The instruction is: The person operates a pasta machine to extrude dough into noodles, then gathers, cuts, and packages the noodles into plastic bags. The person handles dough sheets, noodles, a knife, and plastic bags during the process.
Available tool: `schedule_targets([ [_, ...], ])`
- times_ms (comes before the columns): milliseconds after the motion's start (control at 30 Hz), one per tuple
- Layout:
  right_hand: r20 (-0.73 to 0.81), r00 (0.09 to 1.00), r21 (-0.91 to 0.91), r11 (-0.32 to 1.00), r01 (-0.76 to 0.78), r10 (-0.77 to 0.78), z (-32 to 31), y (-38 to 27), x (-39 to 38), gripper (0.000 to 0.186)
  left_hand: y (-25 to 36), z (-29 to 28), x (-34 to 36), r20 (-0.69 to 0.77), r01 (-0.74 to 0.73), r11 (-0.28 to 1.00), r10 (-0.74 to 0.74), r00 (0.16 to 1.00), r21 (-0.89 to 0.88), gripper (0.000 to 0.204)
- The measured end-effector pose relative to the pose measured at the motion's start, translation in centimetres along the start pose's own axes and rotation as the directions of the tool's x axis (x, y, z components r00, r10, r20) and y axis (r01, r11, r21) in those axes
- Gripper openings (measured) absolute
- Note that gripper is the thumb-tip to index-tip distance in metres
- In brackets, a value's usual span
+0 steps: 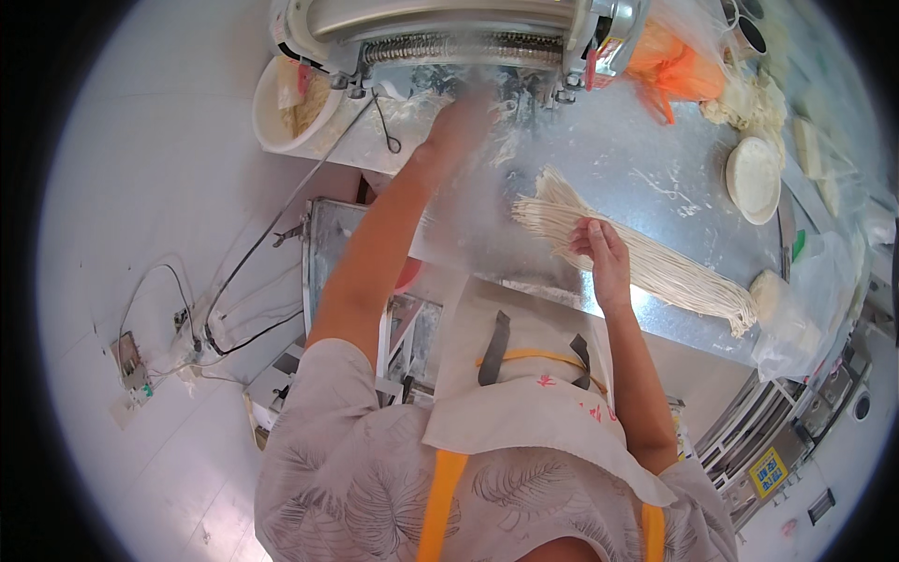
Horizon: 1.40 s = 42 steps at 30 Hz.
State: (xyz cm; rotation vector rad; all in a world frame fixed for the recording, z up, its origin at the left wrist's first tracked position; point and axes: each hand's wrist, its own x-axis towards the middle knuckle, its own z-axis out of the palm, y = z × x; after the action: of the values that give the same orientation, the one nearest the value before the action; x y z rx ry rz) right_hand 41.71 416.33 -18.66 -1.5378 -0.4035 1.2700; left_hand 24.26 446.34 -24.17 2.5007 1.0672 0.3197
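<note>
My left hand (464,120) reaches to the front of a metal noodle machine (449,21), just below its toothed roller. Motion smears its fingers, and I cannot tell what they touch. My right hand (604,251) is closed, fingertips pressed together, over the near side of a long bundle of fresh noodles (674,273). Whether any strands are pinched in it is hidden. The bundle lies slantwise on the metal worktop (646,169), and its upper left end crosses a shorter fan of strands.
A white tub (323,117) holding crumbly dough stands left of the machine. An orange plastic bag (679,66), a pale round dish (753,180) and clear plastic bags (801,314) lie along the right. A black cable (281,217) runs from the wall toward the machine.
</note>
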Motion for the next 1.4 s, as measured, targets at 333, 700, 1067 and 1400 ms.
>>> schedule_targets([
  [333,-0.057,0.998,0.038,0.999,0.029,-0.027,-1.3,0.0,-1.3,0.036,-1.8,0.8,2.2,0.193,0.092,0.987,-0.116,0.974,0.132,0.038],
  [700,-0.169,0.985,0.108,0.993,0.038,-0.019,-4.1,1.0,-4.5,0.036,0.9,-6.7,-5.0,0.518,0.491,-0.170,-0.355,0.778,-0.854,0.023],
  [1067,-0.199,0.980,0.158,0.987,0.008,0.024,-4.6,1.1,-7.0,0.037,14.7,1.2,-2.6,0.572,0.599,-0.587,0.261,0.777,-0.546,0.028],
  [1400,-0.398,0.917,0.089,0.995,0.040,-0.001,-15.1,1.9,-12.0,0.032,24.7,7.3,9.0,0.323,0.034,0.984,0.025,0.946,-0.175,0.035],
])
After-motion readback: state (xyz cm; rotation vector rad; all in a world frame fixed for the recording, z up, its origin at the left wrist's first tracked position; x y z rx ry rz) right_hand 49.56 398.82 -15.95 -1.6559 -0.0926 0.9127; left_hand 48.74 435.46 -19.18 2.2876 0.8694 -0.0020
